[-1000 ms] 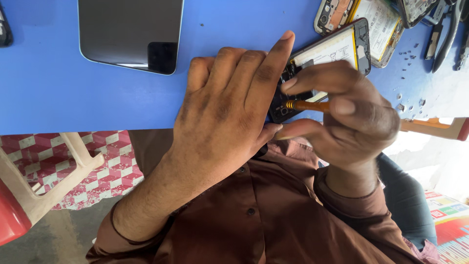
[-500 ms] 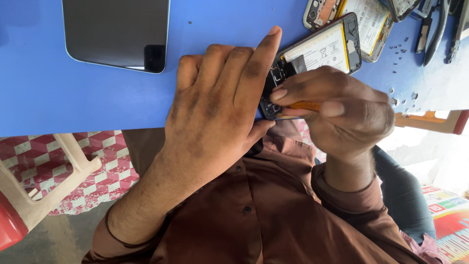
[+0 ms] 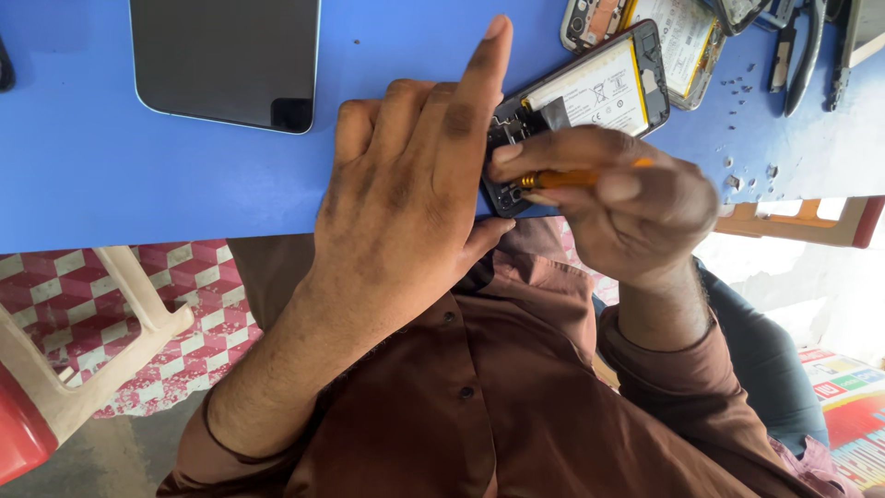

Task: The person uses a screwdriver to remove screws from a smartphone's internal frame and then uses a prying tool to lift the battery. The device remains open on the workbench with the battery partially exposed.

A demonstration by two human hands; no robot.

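Blue table (image 3: 138,184), edge runs across frame. Lying on it: dark tablet (image 3: 226,60) face-up, upper left; opened phone (image 3: 590,97) with back off, white battery showing, near table edge at centre; second opened phone (image 3: 668,32) just behind it, upper right; pliers (image 3: 802,55) at far right; small screws (image 3: 747,171) scattered right of phones. Dark object (image 3: 5,65) at left edge, unclear.

An opened phone (image 3: 590,101) lies on the worktop (image 3: 138,175) at its near edge, between the hands: left hand (image 3: 415,194) at its left, right hand (image 3: 627,203) at its near right, with a screwdriver (image 3: 572,175) over the phone. A tablet (image 3: 226,60) lies far left. A second opened phone (image 3: 682,37), loose screws (image 3: 747,175) and pliers (image 3: 802,51) lie far right.
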